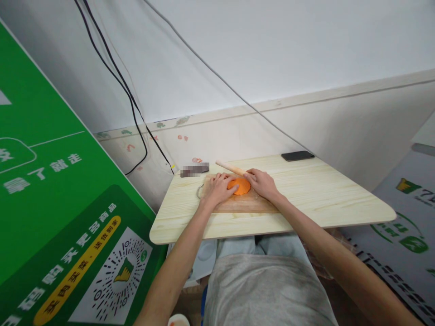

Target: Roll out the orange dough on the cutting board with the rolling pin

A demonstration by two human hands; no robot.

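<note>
A flat round of orange dough (242, 186) lies on a wooden cutting board (244, 207). My left hand (219, 189) is at the dough's left edge, its thumb over the rim and its fingers curled around that side. My right hand (263, 182) is closed on one end of a thin wooden rolling pin (229, 167), beside the dough's right edge. The pin slants up and leftward past the far side of the dough. Part of the dough is hidden beneath my fingers.
The board rests on a pale wood-grain table (329, 194) against the wall. A black phone (297, 155) lies at the back right, and a dark, pixelated object (195, 170) at the back left. A green printed panel (68, 181) stands left; cables (136, 104) hang along the wall.
</note>
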